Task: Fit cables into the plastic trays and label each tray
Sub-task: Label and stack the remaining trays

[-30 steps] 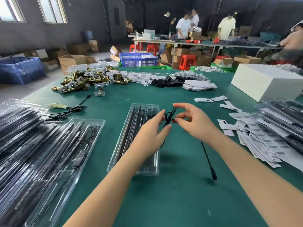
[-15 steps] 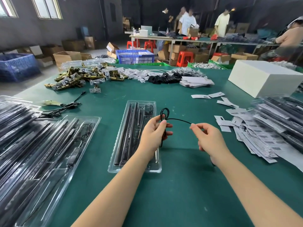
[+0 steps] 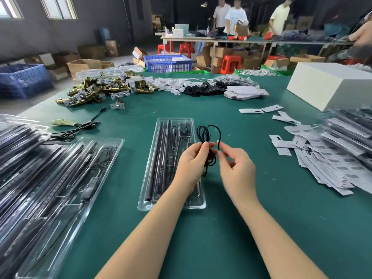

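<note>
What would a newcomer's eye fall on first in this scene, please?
First, the two hands at centre: the left hand pinches a looped black cable while the right hand pinches its end, just above a clear tray on the green table. Next come the heap of brass parts at far left and the white labels spread at right.

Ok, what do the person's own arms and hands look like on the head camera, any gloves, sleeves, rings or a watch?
Both the left hand and the right hand are bare, with no gloves. Both forearms are uncovered right down to the frame's bottom edge, so no sleeves show. No rings, watch or wristband are visible. The fingernails look short and unpainted.
</note>
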### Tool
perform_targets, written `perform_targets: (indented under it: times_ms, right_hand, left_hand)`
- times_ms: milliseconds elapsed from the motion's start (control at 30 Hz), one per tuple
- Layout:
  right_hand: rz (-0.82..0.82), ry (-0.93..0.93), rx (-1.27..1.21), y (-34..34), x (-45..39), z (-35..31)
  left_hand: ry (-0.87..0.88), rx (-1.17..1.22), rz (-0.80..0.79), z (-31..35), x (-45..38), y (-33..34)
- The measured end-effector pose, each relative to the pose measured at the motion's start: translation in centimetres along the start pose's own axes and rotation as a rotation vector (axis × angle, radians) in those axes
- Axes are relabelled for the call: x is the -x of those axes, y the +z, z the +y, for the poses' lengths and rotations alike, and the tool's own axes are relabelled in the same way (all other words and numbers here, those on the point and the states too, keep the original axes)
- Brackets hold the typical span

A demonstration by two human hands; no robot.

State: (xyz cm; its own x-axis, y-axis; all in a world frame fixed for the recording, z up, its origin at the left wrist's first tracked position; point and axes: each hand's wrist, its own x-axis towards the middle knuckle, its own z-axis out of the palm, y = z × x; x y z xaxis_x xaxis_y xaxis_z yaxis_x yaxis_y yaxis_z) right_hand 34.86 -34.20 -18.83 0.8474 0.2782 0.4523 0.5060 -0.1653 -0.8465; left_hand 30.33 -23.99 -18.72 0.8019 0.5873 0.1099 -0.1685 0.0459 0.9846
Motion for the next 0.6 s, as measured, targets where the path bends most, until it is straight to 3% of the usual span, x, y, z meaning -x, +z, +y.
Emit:
perform_targets:
  times_ms: [600]
  right_hand:
    - [0.008,-0.153,0.226,0.1,1.4,-0.7]
  left_hand:
    - [0.050,-0.085,-0.148,0.9,1.2,0.5]
